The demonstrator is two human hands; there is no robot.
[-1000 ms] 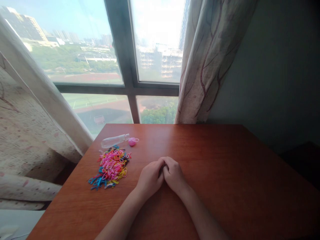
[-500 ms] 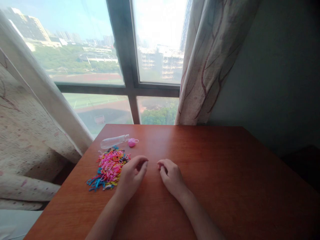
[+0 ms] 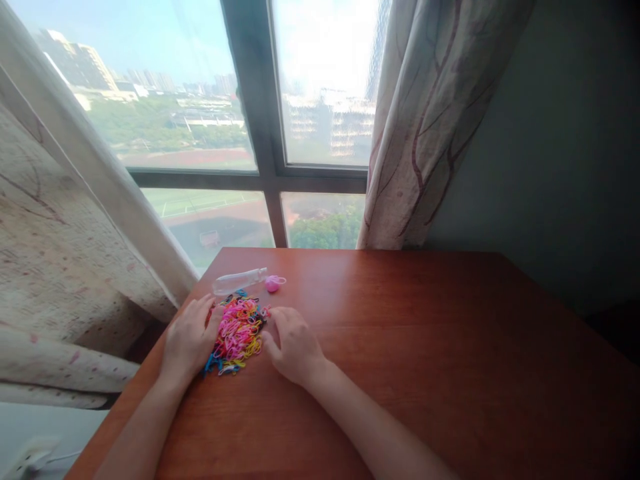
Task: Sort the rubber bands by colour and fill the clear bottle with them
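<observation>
A heap of small colourful elastic bands, pink, yellow, blue, red and black, lies on the left part of the wooden table. My left hand rests against the heap's left side, fingers stretched forward and thumb apart. On the other side my right hand is at the heap's right edge, thumb and fingers apart, fingertips close to the bands. Neither hand shows anything held. Behind the heap lies a clear plastic bottle on its side, its neck pointing right. Beside that neck sits a pink cap with a loop.
The brown table reaches to a window at the back. Patterned curtains hang at the left and right. A white wall socket with a cable is low at the left.
Both hands have moved left from the table's middle to either side of the heap, and their fingers have opened out. The heap looks narrower. The view has shifted slightly.
</observation>
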